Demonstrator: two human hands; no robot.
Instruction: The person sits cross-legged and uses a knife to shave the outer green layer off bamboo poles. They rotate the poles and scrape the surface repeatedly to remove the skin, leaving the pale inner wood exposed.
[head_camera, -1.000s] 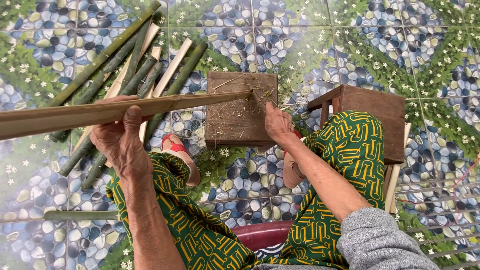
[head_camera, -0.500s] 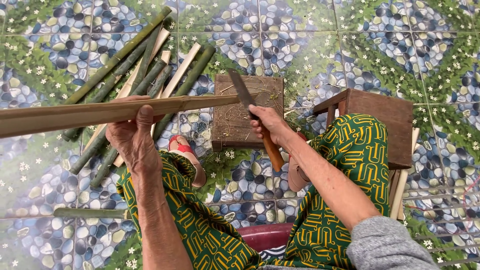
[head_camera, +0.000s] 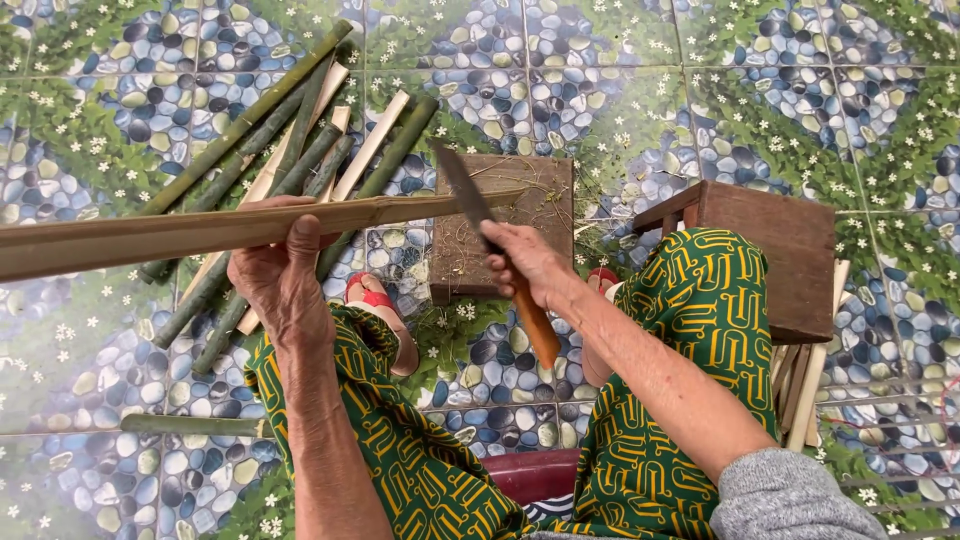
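Note:
My left hand (head_camera: 283, 270) grips a long split bamboo slat (head_camera: 150, 235) held level, its tip resting over a small wooden block (head_camera: 535, 185) on the floor. My right hand (head_camera: 522, 262) holds a knife (head_camera: 468, 200) by its orange-brown wooden handle, the dark blade raised just above the slat's tip, pointing away from me. Both knees are covered in green cloth with a yellow pattern (head_camera: 690, 340).
Several green bamboo lengths and pale split strips (head_camera: 300, 150) lie on the patterned tile floor at the upper left. One green piece (head_camera: 190, 425) lies by my left leg. A brown wooden stool (head_camera: 780, 250) stands right, with pale strips (head_camera: 805, 385) beside it.
My right hand has picked up the knife from the block area and lifted its blade over the slat's tip. The left hand keeps holding the slat.

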